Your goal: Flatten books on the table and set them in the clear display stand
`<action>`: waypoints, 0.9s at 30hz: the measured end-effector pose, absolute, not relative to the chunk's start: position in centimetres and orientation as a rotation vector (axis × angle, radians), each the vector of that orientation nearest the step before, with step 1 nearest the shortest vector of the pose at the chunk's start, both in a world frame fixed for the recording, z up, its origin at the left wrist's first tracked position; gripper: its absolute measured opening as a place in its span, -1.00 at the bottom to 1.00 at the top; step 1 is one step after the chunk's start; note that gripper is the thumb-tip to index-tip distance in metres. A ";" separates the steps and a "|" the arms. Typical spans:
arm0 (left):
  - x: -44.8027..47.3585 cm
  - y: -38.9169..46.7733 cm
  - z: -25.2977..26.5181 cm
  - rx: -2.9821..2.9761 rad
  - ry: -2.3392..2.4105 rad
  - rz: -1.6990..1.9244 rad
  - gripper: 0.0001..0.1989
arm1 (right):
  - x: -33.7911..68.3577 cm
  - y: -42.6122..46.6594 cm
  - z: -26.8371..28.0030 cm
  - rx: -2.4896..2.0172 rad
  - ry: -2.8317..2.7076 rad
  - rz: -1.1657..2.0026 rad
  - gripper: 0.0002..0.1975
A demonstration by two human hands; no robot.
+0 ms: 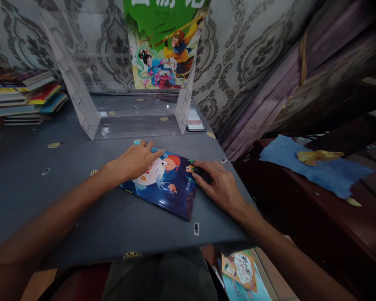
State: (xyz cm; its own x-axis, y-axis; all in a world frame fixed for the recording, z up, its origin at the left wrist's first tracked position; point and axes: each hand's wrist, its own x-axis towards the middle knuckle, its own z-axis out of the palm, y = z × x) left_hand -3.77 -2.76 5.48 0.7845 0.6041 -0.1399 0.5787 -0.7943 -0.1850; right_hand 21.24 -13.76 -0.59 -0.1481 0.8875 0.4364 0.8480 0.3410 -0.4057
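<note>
A dark blue picture book (167, 188) lies tilted on the grey tablecloth, its cover showing an orange fish. Across its upper left part rests my left hand (139, 161), palm down with the fingers stretched out over the cover. A small light blue bit shows by the knuckles; I cannot make out what it is. My right hand (219, 182) grips the book's right edge, thumb and forefinger touching it near the upper corner. Behind the book stands a clear acrylic rack (89, 119), holding a green book (169, 54) upright at its back.
Stacked books (28, 98) lie at the back left. A whitish, pixelated item (195, 121) sits right of the rack. The table's right edge runs close to my right arm. Beyond it, a blue cloth (301, 163) covers a dark red surface. More books (242, 274) lie below the front edge.
</note>
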 end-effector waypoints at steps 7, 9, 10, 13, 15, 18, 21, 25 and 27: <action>-2.5 -3.5 4.7 -2.965 -0.859 0.207 -0.51 | 21.5 -13.7 -0.6 -1.574 -1.936 0.035 -0.73; -1.9 -3.9 4.0 -3.065 -0.774 0.096 -0.55 | 21.5 -13.7 -0.6 -1.570 -1.913 0.021 -0.74; -1.7 -4.2 3.6 -3.104 -0.733 0.049 -0.54 | 21.6 -13.7 -0.6 -1.567 -1.905 0.020 -0.74; -0.9 -4.8 2.7 -3.160 -0.666 0.007 -0.46 | 21.7 -13.6 -0.7 -1.568 -1.901 0.036 -0.77; -0.6 -5.2 2.5 -3.177 -0.696 0.032 -0.41 | 21.8 -13.6 -0.8 -1.578 -1.898 0.048 -0.78; -0.3 -5.7 2.7 -3.188 -0.754 0.068 -0.37 | 21.9 -13.7 -0.7 -1.594 -1.877 0.076 -0.77; -0.1 -5.9 2.9 -3.168 -0.736 0.100 -0.36 | 22.0 -13.8 -0.6 -1.588 -1.836 0.134 -0.74; -0.2 -5.7 2.5 -3.139 -0.701 0.044 -0.38 | 22.1 -13.8 -0.4 -1.573 -1.791 0.192 -0.73; -0.3 -5.6 2.2 -3.141 -0.685 -0.013 -0.38 | 22.2 -13.8 -0.5 -1.571 -1.790 0.194 -0.73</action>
State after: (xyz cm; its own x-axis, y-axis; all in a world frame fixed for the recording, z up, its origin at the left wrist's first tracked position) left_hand -0.33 -5.58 2.15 0.9092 0.4163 -0.0079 0.4157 -0.9066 0.0730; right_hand 22.20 -13.78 -0.51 0.0175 0.9079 0.4189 0.7969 0.2404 -0.5542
